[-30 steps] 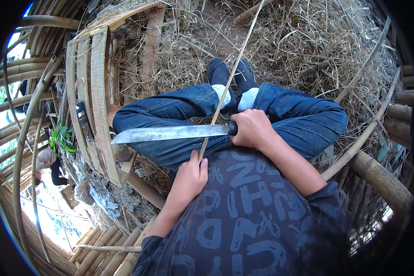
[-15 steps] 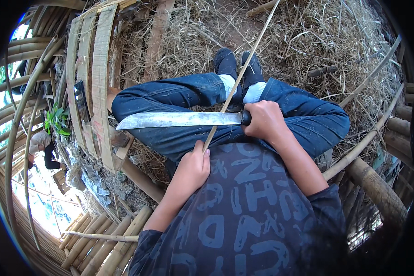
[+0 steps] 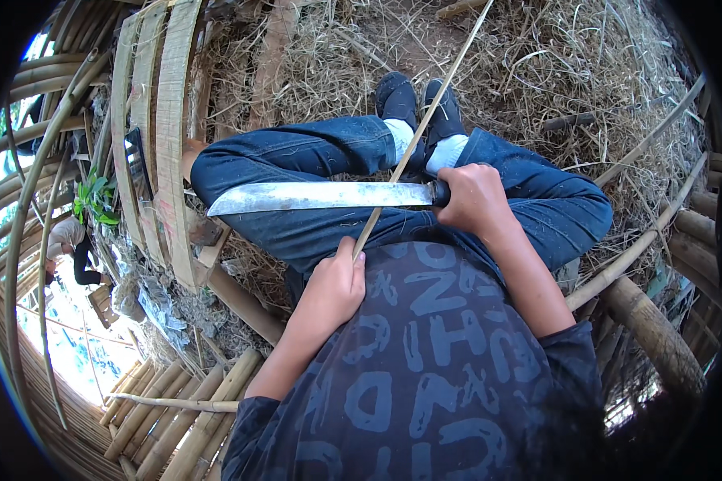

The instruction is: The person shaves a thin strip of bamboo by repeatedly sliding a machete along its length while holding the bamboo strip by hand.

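My right hand (image 3: 475,200) is wrapped round the dark handle of a machete (image 3: 321,196). Its long, scuffed steel blade points left above my crossed legs. Between the thumb and fingers of my left hand (image 3: 334,289), close to my belly, is a thin pale strip of bamboo (image 3: 422,126). From there the strip slants away and to the right, beyond the top edge of the view. The blade crosses it a little past my left fingers, apparently touching it. The strip's near end is hidden in my left hand.
Dry straw (image 3: 529,96) covers the ground ahead, around my dark shoes (image 3: 396,98). On the left stand wooden slats (image 3: 172,144) and, farther off, another person (image 3: 68,240). Bamboo poles (image 3: 654,333) lie at the right, with more bamboo rails (image 3: 188,417) at lower left.
My right hand has shifted the machete slightly right and away from my body, its blade still across the strip. My left hand keeps its grip in nearly the same place. The view shifted slightly.
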